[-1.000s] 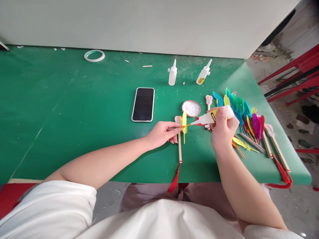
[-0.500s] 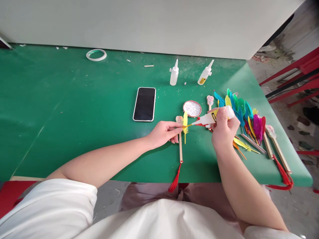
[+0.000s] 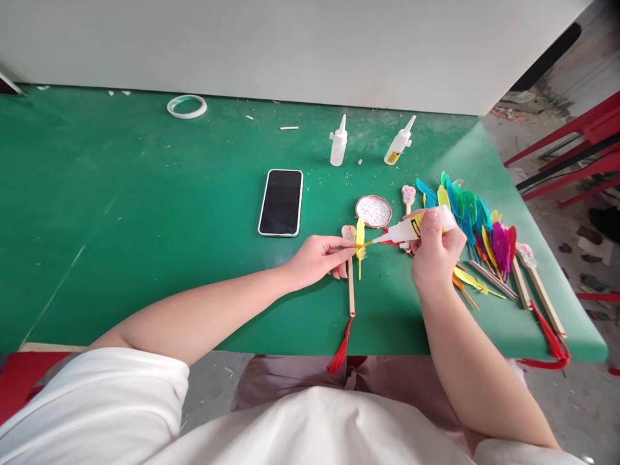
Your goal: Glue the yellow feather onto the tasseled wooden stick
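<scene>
Between the thumb and fingers of my left hand (image 3: 322,260) is a thin orange-yellow feather (image 3: 366,244), mostly hidden by the fingers. My right hand (image 3: 437,252) is wrapped round a white glue bottle (image 3: 402,230) with a yellow label, tilted so its nozzle meets the feather's free end. Under my left hand lies a wooden stick (image 3: 351,290) with a patterned rounded head and a red tassel (image 3: 341,349). A yellow feather (image 3: 360,236) lies just right of the stick. Behind it sits a round white lid-like dish (image 3: 373,212) with a red rim.
Several coloured feathers (image 3: 467,210) lie in a heap at right, near more tasselled sticks (image 3: 545,294). Two glue bottles (image 3: 339,145) stand farther back. A phone (image 3: 281,203) lies left of centre, and a tape roll (image 3: 186,107) is by the grey panel (image 3: 266,51).
</scene>
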Available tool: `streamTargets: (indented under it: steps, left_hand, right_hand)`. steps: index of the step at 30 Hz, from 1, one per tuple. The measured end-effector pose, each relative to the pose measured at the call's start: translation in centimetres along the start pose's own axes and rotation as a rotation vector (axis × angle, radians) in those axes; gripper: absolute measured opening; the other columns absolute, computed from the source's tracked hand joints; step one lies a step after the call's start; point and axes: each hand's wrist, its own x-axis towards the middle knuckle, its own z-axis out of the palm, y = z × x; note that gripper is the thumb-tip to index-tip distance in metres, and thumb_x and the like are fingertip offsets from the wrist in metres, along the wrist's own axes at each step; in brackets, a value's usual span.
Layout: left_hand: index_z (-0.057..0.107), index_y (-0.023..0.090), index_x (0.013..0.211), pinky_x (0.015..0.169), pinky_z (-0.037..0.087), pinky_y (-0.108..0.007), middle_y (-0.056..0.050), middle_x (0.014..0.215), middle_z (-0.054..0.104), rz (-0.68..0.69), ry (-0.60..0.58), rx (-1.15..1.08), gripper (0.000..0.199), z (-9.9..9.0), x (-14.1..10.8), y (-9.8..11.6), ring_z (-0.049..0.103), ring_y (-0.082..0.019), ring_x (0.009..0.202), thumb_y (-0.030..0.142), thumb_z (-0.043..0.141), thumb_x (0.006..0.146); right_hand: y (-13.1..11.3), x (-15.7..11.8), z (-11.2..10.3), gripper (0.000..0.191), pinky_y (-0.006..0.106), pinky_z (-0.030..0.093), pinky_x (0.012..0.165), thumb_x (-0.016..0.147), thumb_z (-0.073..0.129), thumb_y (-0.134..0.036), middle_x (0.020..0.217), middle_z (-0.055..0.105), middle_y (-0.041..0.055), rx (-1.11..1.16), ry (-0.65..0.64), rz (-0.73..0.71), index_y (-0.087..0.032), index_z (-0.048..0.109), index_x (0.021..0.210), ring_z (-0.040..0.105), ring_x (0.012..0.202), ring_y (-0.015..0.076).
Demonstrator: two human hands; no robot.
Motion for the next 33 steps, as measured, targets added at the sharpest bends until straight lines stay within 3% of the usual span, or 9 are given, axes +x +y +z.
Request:
streamTargets:
  steps: [14, 33]
  left_hand:
    - [0.062, 0.011, 0.102, 0.048, 0.049, -0.017, 0.0, 0.051, 0.06, -0.001, -0.003, -0.001, 0.03, -0.03, -0.04, 0.03, 0.057, -0.008, 0.048, 0.031, 0.059, 0.08]
    - [0.062, 0.011, 0.103, 0.048, 0.049, -0.017, 0.0, 0.051, 0.06, 0.01, -0.01, -0.003, 0.031, -0.07, -0.05, 0.03, 0.057, -0.008, 0.048, 0.032, 0.059, 0.08]
  right_hand:
    - [0.31, 0.11, 0.03, 0.034, 0.024, 0.024, 0.032, 0.084, 0.044, -0.048, 0.046, 0.042, -0.0025, -0.032, -0.023, -0.07, -0.022, 0.057, 0.066, 0.037, 0.035, 0.0088]
    - [0.13, 0.04, -0.02, 0.034, 0.027, 0.026, 0.037, 0.08, 0.048, -0.051, 0.048, 0.044, -0.0018, -0.009, -0.011, 0.019, -0.022, 0.059, 0.067, 0.036, 0.037, 0.01]
